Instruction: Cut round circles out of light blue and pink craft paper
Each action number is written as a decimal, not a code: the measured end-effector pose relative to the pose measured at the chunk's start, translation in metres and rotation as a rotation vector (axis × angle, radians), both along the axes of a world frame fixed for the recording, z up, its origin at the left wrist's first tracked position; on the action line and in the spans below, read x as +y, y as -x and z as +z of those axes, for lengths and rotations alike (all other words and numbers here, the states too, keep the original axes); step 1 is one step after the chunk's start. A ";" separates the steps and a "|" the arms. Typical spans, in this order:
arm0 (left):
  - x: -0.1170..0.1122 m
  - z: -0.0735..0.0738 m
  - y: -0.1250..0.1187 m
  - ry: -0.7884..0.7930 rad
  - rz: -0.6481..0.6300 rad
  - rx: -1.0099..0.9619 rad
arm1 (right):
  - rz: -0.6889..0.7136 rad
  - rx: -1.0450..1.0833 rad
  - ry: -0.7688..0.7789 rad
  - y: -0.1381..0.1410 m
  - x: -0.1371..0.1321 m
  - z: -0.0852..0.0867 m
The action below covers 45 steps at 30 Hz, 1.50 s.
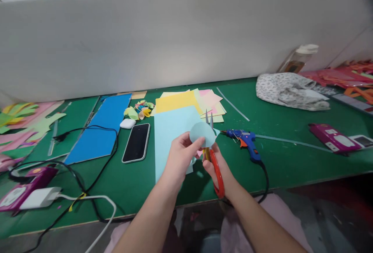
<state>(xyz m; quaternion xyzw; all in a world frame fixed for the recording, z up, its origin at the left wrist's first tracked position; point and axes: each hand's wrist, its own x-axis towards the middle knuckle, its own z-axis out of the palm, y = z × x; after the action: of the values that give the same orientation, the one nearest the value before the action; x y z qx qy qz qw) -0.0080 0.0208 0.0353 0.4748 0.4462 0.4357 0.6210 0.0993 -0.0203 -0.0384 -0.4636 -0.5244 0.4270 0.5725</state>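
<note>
My left hand [182,152] pinches the edge of a rounded light blue paper piece [200,133] between thumb and fingers. In my right hand [218,163] is a pair of scissors [218,175] with red handles, fingers wrapped round them. The blades point away from me, slightly apart at the tips, by the right edge of the paper piece. A small pointed strip of the same paper sticks out there. Beneath my hands lies a light blue paper sheet [169,136], with small light blue scraps at its right edge, partly hidden by my hands.
Yellow paper [177,100] lies behind the sheet. To the right sits a blue glue gun [244,141] with a cord and a long glue stick. A phone [136,142], a blue board [100,128] and tangled cables are on the left. A white partition [131,47] closes the back.
</note>
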 end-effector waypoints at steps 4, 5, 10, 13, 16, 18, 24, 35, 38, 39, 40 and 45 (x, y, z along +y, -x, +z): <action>0.002 -0.001 0.001 0.014 0.000 -0.052 | 0.021 0.027 -0.020 -0.007 -0.003 0.006; 0.002 -0.002 0.002 0.032 0.025 -0.090 | 0.011 0.023 -0.023 -0.008 -0.003 0.007; 0.004 -0.002 0.003 0.092 0.127 -0.254 | 0.034 0.078 0.001 -0.007 -0.004 0.006; 0.004 -0.004 0.002 0.053 0.146 -0.271 | 0.052 0.061 0.018 -0.005 -0.004 0.004; 0.003 -0.005 0.001 0.029 0.102 -0.249 | 0.031 0.013 0.001 -0.004 -0.004 0.001; 0.002 -0.005 0.001 0.033 0.051 -0.202 | 0.012 -0.013 -0.009 -0.003 -0.003 0.000; 0.002 -0.007 0.002 0.022 0.015 0.016 | -0.036 -0.032 0.010 -0.005 -0.004 0.004; 0.004 -0.006 0.002 0.070 0.177 -0.232 | 0.008 0.011 0.058 -0.009 -0.004 0.007; 0.004 -0.004 0.001 0.030 0.215 -0.234 | 0.028 0.009 0.036 -0.007 -0.005 0.006; 0.004 -0.005 0.001 0.011 0.225 -0.227 | 0.033 0.015 0.024 -0.007 -0.005 0.005; 0.004 -0.005 0.001 -0.013 0.232 -0.219 | 0.037 0.024 0.015 -0.006 -0.006 0.004; 0.001 -0.008 0.000 -0.086 0.217 -0.180 | 0.039 0.027 -0.004 -0.003 -0.006 0.000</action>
<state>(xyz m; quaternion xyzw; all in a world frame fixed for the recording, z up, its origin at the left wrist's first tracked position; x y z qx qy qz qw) -0.0083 0.0216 0.0274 0.4088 0.4183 0.5600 0.5868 0.1027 -0.0266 -0.0383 -0.4465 -0.5265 0.4431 0.5720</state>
